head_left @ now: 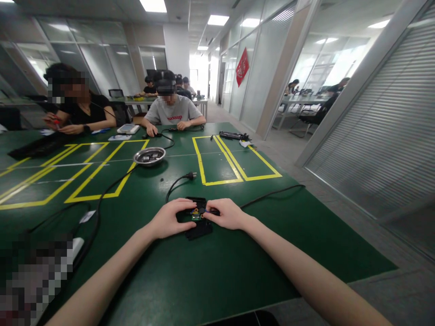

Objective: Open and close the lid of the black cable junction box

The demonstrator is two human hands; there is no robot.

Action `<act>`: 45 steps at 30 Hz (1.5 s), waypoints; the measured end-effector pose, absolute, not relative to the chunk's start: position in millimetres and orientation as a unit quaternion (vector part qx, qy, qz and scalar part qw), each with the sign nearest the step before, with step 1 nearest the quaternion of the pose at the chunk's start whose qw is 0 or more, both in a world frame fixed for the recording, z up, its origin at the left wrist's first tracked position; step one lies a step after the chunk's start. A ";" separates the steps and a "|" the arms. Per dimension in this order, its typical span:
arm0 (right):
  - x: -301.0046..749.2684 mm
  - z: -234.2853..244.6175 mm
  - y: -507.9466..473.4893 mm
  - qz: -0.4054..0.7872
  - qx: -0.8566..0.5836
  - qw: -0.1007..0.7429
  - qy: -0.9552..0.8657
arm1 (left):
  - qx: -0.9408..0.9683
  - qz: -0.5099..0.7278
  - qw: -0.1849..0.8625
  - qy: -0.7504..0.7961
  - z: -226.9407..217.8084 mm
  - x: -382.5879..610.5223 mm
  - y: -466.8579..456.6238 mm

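Left hand [171, 219]: It is curved like a big letter C around the left side of the black case [200, 230]. The fingertips are at the far part and the thumb is by the middle, so it holds the case steady.
Right hand [227, 213]: It comes in from the right side of the case. The thumb and pointing finger are bent close together over the little parts inside. I cannot tell if they pinch one of them.
Black case: It lies open on the green table [272, 244], between the two hands. One black part is on the far side and a flat black part sticks out on the near side.
Green board [196, 217]: It sits in the middle of the case, right by the left thumb. A small yellow ring [196, 210] is just past it.
Plug [191, 175]: It lies on the table past the case, on a short bent black cord.
Long cord [265, 196]: It runs off to the right of the case.
Metal bowl [149, 164]: It is farther away than the case and to the left, with shiny bits in it.
Hard to see: Fingers cover both sides of the case, and the parts inside are tiny. Where the long cord starts is hidden behind the right hand.
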State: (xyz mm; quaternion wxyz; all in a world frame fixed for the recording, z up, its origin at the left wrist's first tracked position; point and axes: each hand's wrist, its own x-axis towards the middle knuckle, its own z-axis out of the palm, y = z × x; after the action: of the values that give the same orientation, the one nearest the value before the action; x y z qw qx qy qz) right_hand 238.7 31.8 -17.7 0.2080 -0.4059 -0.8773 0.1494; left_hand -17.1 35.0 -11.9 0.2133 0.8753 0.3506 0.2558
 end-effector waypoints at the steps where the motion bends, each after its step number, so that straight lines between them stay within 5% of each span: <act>1: 239.4 -17.5 31.8 0.152 -0.405 0.210 -0.877 | 0.874 0.257 0.217 0.352 -12.4 -16.9 35.0; 18: 243.3 -18.4 32.4 0.137 -0.356 0.250 -0.890 | 0.868 0.297 0.221 0.330 -20.4 -15.5 33.4; 23: 247.0 -20.7 32.1 0.136 -0.340 0.267 -0.891 | 0.865 0.333 0.144 0.346 -9.0 -16.0 27.9; 33: 247.3 -19.8 32.9 0.122 -0.337 0.281 -0.890 | 0.902 0.211 0.112 0.361 3.6 -22.6 29.5; 45: 248.9 -9.1 24.6 0.179 -0.339 0.283 -0.879 | 0.880 0.208 0.128 0.407 4.2 -14.4 23.6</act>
State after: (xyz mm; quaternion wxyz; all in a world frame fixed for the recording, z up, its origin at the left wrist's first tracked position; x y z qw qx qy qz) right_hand 248.9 24.6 -9.1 0.2827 -0.3394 -0.8792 0.1789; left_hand -14.4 23.6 4.2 0.1281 0.8800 0.4071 0.2085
